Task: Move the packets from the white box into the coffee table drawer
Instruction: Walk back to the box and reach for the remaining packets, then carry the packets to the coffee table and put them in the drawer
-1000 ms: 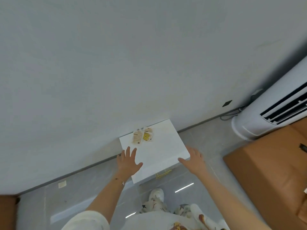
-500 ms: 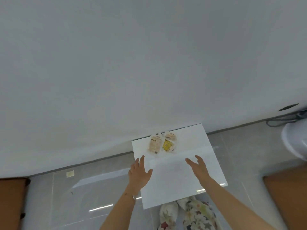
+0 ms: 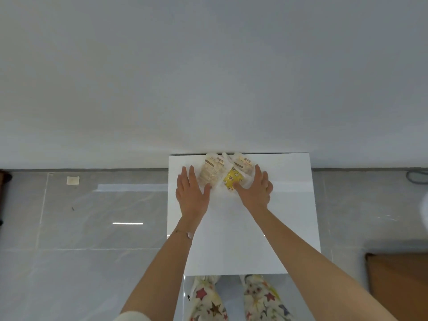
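The white box (image 3: 243, 228) has a smooth, faintly glossy top. The two packets (image 3: 223, 173) look like thin crinkled plastic film with a soft sheen. The floor (image 3: 92, 228) is polished grey tile, glossy enough to mirror lights. The wall (image 3: 208, 77) is matt and even. The slippers (image 3: 206, 297) are star-printed cloth

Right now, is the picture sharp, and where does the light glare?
Head view: mostly sharp, the print on the two packets too small to read; bright streaks of glare on the glossy grey tiled floor; wide-angle lens bends the edges of the white box.
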The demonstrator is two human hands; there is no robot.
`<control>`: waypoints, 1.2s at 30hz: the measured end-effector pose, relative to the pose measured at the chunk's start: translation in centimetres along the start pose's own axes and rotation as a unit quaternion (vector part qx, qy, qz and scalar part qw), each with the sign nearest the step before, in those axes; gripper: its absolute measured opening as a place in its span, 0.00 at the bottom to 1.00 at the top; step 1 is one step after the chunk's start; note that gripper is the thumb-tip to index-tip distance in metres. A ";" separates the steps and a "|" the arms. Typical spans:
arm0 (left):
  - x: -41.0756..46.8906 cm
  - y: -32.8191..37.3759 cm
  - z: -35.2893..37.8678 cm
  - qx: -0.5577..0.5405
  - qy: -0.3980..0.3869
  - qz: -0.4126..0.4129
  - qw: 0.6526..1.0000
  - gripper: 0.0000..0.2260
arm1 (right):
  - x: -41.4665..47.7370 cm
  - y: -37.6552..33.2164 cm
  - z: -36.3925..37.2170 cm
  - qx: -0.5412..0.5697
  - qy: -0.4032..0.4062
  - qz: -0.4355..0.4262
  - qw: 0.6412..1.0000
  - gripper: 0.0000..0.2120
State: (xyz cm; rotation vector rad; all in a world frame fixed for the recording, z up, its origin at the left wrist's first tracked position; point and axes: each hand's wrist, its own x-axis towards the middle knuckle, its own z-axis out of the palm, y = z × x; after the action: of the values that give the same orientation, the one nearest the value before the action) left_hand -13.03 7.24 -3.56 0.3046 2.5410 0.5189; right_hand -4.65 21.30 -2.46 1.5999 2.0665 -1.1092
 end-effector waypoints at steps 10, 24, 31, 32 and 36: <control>-0.3 1.1 3.7 -0.014 0.066 -0.034 0.997 0.27 | 1.3 0.9 1.5 -0.047 0.082 -0.122 0.988 0.38; -12.7 0.7 -1.9 -0.353 0.064 -0.195 0.913 0.11 | -6.2 3.7 -4.9 0.321 -0.099 0.059 0.940 0.09; -22.1 -0.4 -13.5 -0.488 0.087 -0.197 0.846 0.19 | -15.7 -1.2 -11.3 0.304 -0.207 0.000 0.930 0.10; -23.2 -0.8 -15.4 -0.501 0.101 -0.197 0.837 0.17 | -17.4 -2.6 -12.0 0.298 -0.224 -0.019 0.928 0.11; -27.4 -3.1 -22.6 -0.543 0.171 -0.194 0.799 0.17 | -24.1 -8.6 -13.4 0.256 -0.281 -0.118 0.917 0.16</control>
State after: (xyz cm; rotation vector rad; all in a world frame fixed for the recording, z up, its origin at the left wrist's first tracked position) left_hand -2.51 -10.91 25.33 -0.7696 2.0497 1.8174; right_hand -1.66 13.75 25.30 1.0221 1.6769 -2.0446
